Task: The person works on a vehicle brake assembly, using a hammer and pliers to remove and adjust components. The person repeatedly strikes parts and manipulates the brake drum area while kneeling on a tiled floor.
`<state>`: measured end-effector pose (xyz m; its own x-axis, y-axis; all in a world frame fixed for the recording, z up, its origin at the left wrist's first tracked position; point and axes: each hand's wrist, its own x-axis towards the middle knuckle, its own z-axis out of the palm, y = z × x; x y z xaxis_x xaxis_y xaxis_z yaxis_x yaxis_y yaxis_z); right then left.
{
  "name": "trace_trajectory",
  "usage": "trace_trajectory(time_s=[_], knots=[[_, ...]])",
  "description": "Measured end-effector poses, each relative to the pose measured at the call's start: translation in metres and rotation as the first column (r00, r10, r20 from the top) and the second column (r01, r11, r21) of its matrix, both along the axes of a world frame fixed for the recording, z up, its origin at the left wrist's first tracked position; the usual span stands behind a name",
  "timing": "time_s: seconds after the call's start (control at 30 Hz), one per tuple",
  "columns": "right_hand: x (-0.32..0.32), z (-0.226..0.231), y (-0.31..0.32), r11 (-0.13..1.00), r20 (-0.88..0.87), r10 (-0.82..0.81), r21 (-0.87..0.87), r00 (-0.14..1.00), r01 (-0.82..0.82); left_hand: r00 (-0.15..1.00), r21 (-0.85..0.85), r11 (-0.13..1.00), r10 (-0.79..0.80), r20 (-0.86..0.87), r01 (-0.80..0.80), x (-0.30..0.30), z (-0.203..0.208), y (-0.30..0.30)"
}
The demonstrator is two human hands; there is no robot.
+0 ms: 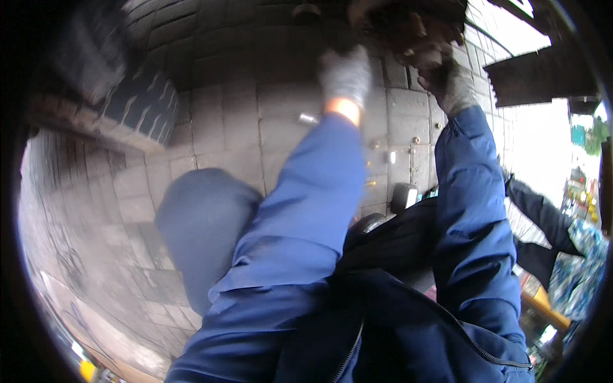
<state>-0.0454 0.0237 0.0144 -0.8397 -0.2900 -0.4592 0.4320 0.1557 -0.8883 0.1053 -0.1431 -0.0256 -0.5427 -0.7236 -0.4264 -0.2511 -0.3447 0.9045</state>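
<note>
My left hand (pixel 347 75), in a pale work glove, hangs over the paving below the dark vehicle underside. Motion smears its fingers, and I cannot tell whether it holds anything. In a grey glove with dark fingers, my right hand (pixel 454 86) is raised to a rusty vehicle part (pixel 408 35). Its fingers curl in at the part's lower rounded end, but what lies between them is hidden. Beneath my left wrist, a short silver cylinder (pixel 309 119) lies on the ground. Between my forearms are several small metal pieces, among them a nut-like one (pixel 416 140).
A thick treaded tyre (pixel 140 105) stands at the left. My bent knee (pixel 204 210) rests beside my left forearm. A small black object with a pale face (pixel 403 198) lies near my right forearm. Dark vehicle metal (pixel 543 73) juts in at right, where another person's patterned clothing (pixel 581 268) shows.
</note>
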Motion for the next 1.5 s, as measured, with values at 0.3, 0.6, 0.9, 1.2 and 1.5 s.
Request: trace_trajectory(time_s=[0.3,0.6,0.9,1.2,1.5], knots=[[-0.005,0.016,-0.004,0.995,-0.069,-0.102,-0.007,0.992,0.102,0.936,-0.982,0.169,-0.323,-0.139,-0.087,-0.097,0.063,-0.087],[-0.02,0.034,0.005,0.999,-0.147,0.045,0.004,0.988,-0.045,0.958,-0.862,-0.47,-0.103,0.269,0.191,-0.121,0.069,-0.111],[-0.027,0.067,0.042,0.946,-0.241,0.265,0.253,0.934,-0.203,0.929,-0.876,-0.366,-0.071,0.364,0.316,-0.111,0.087,-0.079],[0.013,0.089,0.166,0.889,-0.092,0.126,0.453,0.988,-0.072,0.892,-0.975,-0.122,-0.395,0.221,0.187,-0.118,0.097,-0.08],[0.173,0.081,0.243,0.707,0.014,-0.156,0.7,0.988,0.101,0.786,-0.982,0.087,-0.614,0.078,0.165,-0.131,0.094,-0.079]])
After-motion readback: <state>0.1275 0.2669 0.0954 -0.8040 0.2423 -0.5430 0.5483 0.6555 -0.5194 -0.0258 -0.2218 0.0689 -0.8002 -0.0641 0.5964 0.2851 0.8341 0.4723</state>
